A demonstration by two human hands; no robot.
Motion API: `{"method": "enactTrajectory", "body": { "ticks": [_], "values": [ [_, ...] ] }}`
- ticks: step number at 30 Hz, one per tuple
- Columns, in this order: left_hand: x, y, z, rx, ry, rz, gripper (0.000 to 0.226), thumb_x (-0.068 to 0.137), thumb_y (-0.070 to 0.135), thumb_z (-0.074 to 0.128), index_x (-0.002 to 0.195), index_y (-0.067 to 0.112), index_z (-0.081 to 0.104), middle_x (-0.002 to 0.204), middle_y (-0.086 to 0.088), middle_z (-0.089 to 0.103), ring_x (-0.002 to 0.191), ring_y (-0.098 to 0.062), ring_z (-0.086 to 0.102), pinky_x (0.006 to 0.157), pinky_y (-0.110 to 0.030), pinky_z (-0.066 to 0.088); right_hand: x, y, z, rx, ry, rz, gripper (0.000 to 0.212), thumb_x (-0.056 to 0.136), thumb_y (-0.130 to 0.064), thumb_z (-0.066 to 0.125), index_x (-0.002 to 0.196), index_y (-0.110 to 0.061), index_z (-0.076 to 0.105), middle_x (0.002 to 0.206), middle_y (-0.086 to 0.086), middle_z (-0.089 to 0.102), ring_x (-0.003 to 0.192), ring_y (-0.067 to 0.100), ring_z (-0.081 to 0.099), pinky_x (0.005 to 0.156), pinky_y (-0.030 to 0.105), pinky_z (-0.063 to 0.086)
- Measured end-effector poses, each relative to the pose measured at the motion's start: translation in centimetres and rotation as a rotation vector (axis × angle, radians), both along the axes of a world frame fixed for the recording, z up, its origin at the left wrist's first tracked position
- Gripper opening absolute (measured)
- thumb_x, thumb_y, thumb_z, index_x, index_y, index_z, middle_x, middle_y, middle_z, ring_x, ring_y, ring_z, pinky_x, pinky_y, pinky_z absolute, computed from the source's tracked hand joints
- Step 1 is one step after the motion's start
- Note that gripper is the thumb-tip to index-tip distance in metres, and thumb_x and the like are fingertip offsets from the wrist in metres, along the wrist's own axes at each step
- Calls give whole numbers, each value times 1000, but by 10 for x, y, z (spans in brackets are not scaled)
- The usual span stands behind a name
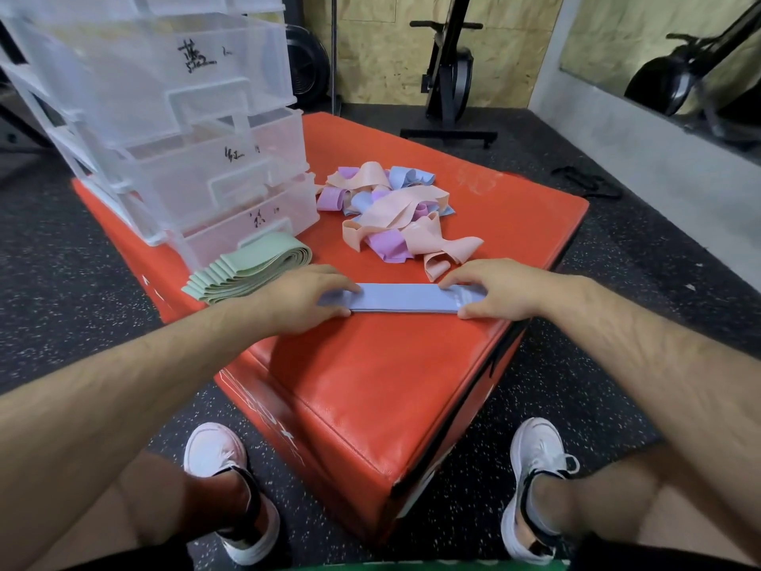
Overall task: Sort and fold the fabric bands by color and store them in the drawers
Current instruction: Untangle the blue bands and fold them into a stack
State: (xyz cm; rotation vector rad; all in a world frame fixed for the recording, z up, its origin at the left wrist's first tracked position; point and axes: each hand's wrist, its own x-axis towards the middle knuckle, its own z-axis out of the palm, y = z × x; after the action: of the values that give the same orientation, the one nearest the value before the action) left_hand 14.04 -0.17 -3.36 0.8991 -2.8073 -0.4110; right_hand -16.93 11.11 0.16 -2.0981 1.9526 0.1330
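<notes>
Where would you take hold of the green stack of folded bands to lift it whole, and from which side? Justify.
Pinch the green stack across its narrow width at mid-length, coming from above. It lies flat and long on the red box. Its near-left end is fanned out, so an end grip would probably shed layers, while the middle looks compact.

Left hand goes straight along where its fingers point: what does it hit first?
Probably the right hand: the left hand points along the blue band that both press flat, and only bare band lies between them.
</notes>
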Motion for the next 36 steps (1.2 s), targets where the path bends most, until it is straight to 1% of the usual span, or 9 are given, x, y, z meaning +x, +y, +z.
{"method": "enactTrajectory", "body": {
  "ticks": [7,12,15,18,23,26,29,32,36],
  "values": [
    [2,-9,0,3,8,-17,46,83,46,72,125,29,63,123,6,58,117,-12,53,106,-31,39,-2,-2,1,-13,20,34,57,85,-51,68,138,-41,52,138,-18,52,124,11,51,104,36,41],
    [-12,-21,13,-48,45,-8,68,77,72,46,127,29,62,131,8,55,121,-9,53,105,-24,39,-1,-21,5,-169,-136,62,36,88,-45,61,122,-34,63,126,-20,61,119,7,54,103,34,45],
    [-31,-33,22,-78,82,21,53,85,57,59,129,28,60,132,9,53,121,-10,52,102,-27,41,8,-41,12,-240,-175,16,30,90,-38,54,118,-34,65,116,-16,62,107,10,57,94,38,49],
    [-52,-45,31,-81,103,48,49,86,46,65,129,23,59,129,5,56,121,-15,54,101,-30,42,17,-69,17,-309,-176,-9,33,93,-36,48,122,-35,63,122,-11,62,117,12,54,100,38,46],
    [-78,-85,35,5,73,268,49,87,46,63,129,20,56,129,-2,54,117,-23,55,98,-32,43,34,-126,11,-372,-148,-8,31,97,-24,49,124,-31,64,132,-9,58,128,19,49,107,40,40],
    [-86,-103,24,86,-32,318,58,78,64,52,119,23,55,116,-3,61,105,-27,61,91,-39,50,42,-155,10,-366,-110,-12,36,97,-19,48,129,-31,61,138,-10,54,129,22,46,106,44,40],
    [-101,-112,18,176,-74,263,44,83,57,56,104,19,57,105,-2,65,90,-18,60,81,-31,48,43,-173,4,-324,-14,-25,36,98,-31,49,132,-36,57,138,-10,54,127,24,44,103,47,40],
    [-114,-117,23,248,39,298,38,82,49,62,101,17,55,97,1,61,81,-16,60,69,-27,47,26,-176,-7,-193,87,-50,31,94,-42,55,123,-32,61,124,-3,54,120,27,43,99,46,43],
    [-120,-121,33,263,239,339,17,84,30,63,92,15,66,85,5,62,75,-17,62,58,-18,44,-15,-166,-12,-163,65,-173,29,88,-13,60,114,-23,67,127,0,50,118,31,47,99,42,45]
  ]
}}
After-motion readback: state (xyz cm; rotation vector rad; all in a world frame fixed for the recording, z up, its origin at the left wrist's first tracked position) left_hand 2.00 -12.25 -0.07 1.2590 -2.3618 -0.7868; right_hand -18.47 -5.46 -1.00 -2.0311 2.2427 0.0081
